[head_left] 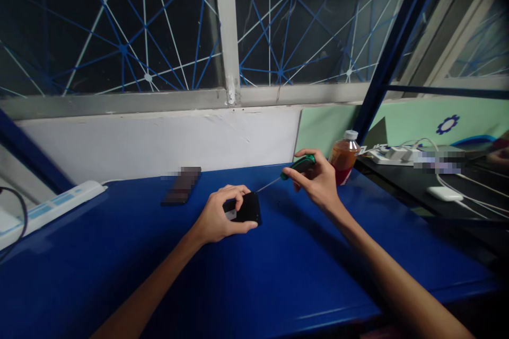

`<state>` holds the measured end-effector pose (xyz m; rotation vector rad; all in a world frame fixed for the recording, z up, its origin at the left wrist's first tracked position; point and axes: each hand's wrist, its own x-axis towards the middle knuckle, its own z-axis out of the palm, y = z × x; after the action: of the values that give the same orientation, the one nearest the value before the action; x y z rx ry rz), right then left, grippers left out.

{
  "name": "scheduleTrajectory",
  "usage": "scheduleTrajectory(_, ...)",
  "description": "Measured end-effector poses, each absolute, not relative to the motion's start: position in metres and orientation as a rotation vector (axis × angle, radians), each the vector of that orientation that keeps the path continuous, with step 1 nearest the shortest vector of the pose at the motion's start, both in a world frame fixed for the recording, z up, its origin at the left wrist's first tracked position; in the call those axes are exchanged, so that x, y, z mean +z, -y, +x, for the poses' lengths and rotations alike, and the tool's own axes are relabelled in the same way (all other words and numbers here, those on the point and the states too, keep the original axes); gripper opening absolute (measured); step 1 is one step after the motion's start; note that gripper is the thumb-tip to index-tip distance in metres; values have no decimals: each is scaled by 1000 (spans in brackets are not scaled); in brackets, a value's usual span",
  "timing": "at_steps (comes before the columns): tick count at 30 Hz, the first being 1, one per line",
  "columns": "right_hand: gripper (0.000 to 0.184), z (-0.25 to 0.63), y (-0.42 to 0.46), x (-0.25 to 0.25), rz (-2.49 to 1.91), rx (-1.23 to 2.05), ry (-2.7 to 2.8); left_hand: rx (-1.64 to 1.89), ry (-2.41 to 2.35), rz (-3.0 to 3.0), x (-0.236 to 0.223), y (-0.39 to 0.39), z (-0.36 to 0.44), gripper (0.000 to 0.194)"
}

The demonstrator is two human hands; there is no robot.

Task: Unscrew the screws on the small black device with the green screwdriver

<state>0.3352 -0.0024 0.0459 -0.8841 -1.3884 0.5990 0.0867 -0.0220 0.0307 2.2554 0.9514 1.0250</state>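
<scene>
My left hand [220,214] grips a small flat black box-shaped device [249,208] by its edges, thumb on the near side and fingers on the far side. A pale label shows partly beneath the fingers; the exact kind of device is not clear. In my right hand [317,179] is a screwdriver [299,167] with a green and black handle, held tilted. Its thin metal shaft slopes down to the left, and the tip meets the far right corner of the device, or lies just beside it; I cannot tell which.
On the blue table [238,280], a dark flat slab [182,186] lies at the back left. A white power strip [59,209] runs along the left side. A drink bottle [344,156] stands behind my right hand. Cables and a white adapter [444,194] lie on the black desk at right.
</scene>
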Motion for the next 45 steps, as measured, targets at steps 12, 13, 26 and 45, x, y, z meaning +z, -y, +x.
scheduleTrajectory(12, 41, 367, -10, 44, -1050, 265, 1441, 724, -1084, 2536, 0, 15, 92, 37)
scheduleTrajectory(13, 39, 370, -12, 43, -1077, 232, 1471, 698, -1096, 2547, 0, 15, 92, 37)
scheduleTrajectory(26, 34, 370, -25, 24, -1234, 69, 1699, 667, -1043, 2620, 1, 17, 92, 50)
scheduleTrajectory(45, 35, 338, -1, 32, -1008, 427, 1414, 913, -1006, 2488, -1, 24, 106, 26)
